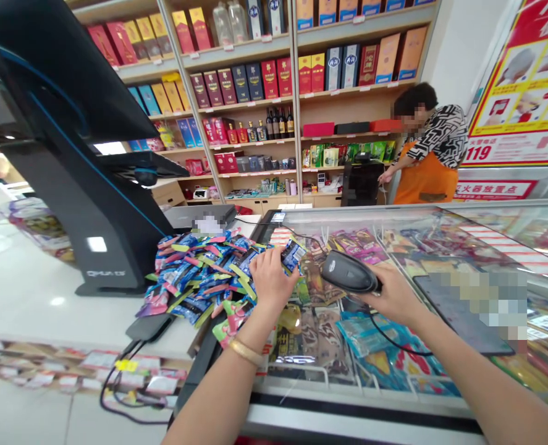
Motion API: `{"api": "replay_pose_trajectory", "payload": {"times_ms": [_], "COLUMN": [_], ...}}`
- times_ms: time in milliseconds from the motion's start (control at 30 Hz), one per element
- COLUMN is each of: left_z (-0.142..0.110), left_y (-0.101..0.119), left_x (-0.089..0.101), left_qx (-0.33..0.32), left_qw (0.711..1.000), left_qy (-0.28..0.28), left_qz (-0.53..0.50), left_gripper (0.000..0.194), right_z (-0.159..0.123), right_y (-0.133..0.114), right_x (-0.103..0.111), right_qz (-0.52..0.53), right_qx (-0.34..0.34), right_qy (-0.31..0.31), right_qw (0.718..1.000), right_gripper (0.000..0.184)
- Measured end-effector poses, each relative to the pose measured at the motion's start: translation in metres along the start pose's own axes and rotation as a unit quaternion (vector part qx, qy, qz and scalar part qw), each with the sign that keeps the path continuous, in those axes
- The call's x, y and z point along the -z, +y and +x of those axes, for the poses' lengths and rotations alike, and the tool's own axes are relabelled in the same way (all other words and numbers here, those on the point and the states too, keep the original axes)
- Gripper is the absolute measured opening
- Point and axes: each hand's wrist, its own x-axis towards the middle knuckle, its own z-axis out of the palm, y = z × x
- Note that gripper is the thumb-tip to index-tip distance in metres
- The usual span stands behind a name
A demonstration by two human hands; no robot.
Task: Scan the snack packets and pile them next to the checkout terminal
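My left hand (274,276) is closed on a small blue snack packet (294,253), held up above the glass lid with its printed back showing. My right hand (389,287) grips a black barcode scanner (349,271) by its handle, the head pointing left toward the packet. A cable hangs from the scanner and curls across the glass. To the left of my left hand lies a big heap of blue, pink and yellow-green packets (194,272) on the counter. A pink and green packet (231,318) lies at the heap's near edge, close to my left wrist.
A glass-topped freezer (320,371) with bagged goods inside spans the right. On its glass rests a dark flat tablet-like panel (463,321). A checkout terminal (102,185) stands at left, with a black box (155,327) and cables. A person in an orange apron (426,176) bends behind the freezer.
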Motion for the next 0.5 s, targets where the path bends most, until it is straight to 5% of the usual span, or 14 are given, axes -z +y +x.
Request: {"api": "replay_pose_trajectory", "payload": {"times_ms": [500], "left_z": [-0.0043], "left_y": [-0.0058], "left_x": [-0.0089], "left_qx": [-0.016], "left_qw": [1.0], "left_qy": [-0.013], "left_qz": [0.012], "left_gripper": [0.044], "right_z": [0.0001], "right_y": [0.0017], "right_x": [0.0024], "right_qz": [-0.002], "right_qx": [-0.009], "right_qy": [-0.04], "right_qw": [0.999], "right_gripper": [0.019]}}
